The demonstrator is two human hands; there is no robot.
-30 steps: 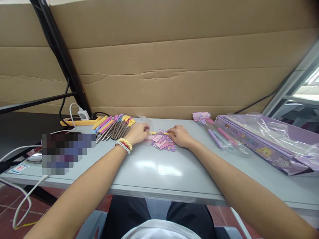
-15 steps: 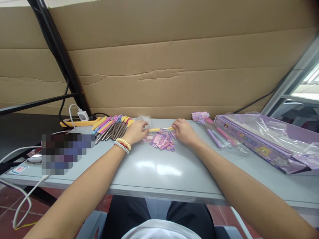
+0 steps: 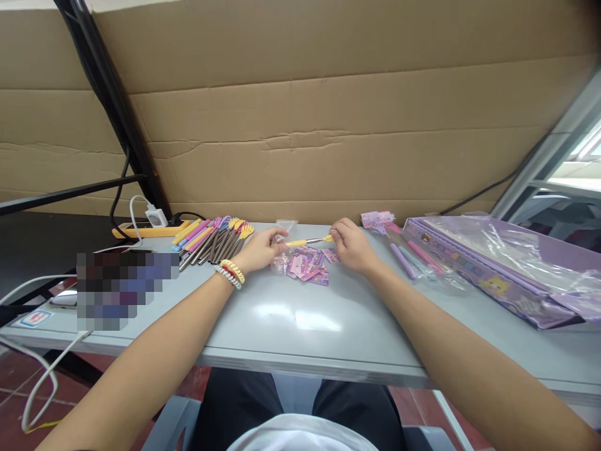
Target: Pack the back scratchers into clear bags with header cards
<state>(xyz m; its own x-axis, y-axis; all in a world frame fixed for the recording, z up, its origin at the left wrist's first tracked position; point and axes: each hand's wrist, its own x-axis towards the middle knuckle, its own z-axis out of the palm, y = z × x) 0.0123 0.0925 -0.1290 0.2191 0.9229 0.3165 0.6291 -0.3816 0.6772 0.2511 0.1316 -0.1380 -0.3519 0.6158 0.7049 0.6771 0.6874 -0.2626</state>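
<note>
Between my hands a yellow back scratcher [image 3: 300, 242] with a metal shaft lies roughly level. My left hand [image 3: 265, 248] is closed round its handle end, and a crinkled clear plastic bag [image 3: 280, 263] shows by those fingers; whether they grip the bag too I cannot tell. At the other end, my right hand [image 3: 351, 245] pinches the yellow head, which the fingers partly cover. Just below the scratcher, small pink and purple printed cards [image 3: 307, 266] lie in a loose heap. Left of my left hand is a pile of back scratchers [image 3: 220, 241] with coloured handles and heads.
Packaged back scratchers [image 3: 406, 257] in clear wrap lie to the right, beside a large purple printed box [image 3: 498, 269] with plastic film. A yellow power strip [image 3: 141, 232] with a white plug is at the back left. Cardboard [image 3: 300, 144] walls off the table's rear.
Both hands have shifted slightly right with the back scratcher, and my right hand has risen a little. More of the clear bag shows around my left fingers.
</note>
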